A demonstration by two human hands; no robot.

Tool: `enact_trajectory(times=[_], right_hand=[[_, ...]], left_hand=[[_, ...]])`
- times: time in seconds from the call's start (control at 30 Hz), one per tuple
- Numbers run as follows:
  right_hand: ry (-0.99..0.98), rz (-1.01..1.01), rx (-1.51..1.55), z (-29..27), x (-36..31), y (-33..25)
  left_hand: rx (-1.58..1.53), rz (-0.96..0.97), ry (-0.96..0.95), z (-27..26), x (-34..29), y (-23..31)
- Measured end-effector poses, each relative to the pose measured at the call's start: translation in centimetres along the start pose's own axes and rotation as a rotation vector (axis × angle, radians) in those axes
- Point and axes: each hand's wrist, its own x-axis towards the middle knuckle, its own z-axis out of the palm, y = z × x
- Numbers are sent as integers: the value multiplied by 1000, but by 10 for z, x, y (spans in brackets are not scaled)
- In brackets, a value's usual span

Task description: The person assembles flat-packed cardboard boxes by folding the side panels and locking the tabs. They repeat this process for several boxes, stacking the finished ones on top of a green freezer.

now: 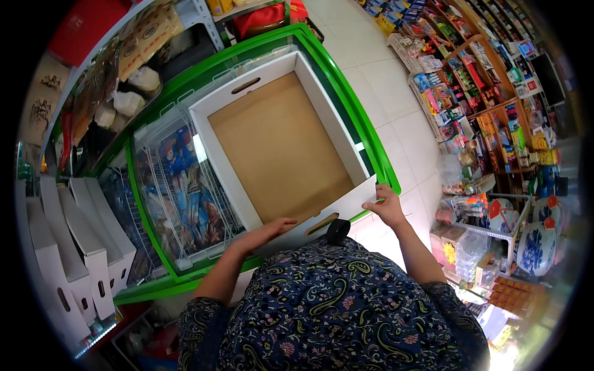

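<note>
A large open cardboard box (281, 148), white on its walls and brown on its bottom, rests on the glass top of a green-rimmed chest freezer (371, 145). Nothing lies inside it. Oval handle slots pierce its far and near walls. My left hand (263, 235) lies with fingers stretched along the top of the near wall, towards its left end. At the near right corner, my right hand (388, 207) grips the wall, thumb on the outer face and fingers bent around the edge. My chest is close to the near wall.
Folded white cardboard boxes (93, 266) stand at the left. Blue packages (179, 179) show in wire baskets under the freezer glass. A shelf with bagged goods (130, 93) borders the far left side. Tiled floor (371, 86) and stocked shelves (476, 93) lie to the right.
</note>
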Motion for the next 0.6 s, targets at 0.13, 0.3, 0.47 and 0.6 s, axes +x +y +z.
enact_trajectory(times=[0.13, 0.3, 0.47, 0.6], right_hand=[[58, 50, -11, 5, 0, -4], [60, 46, -16, 7, 3, -6], [183, -14, -11, 13, 6, 9], [167, 15, -70, 12, 12, 17]], left_hand=[[75, 95, -230, -24, -39, -14], [126, 50, 147, -14, -35, -13], [443, 178, 514, -1, -33, -3], [958, 252, 809, 29, -35, 6]])
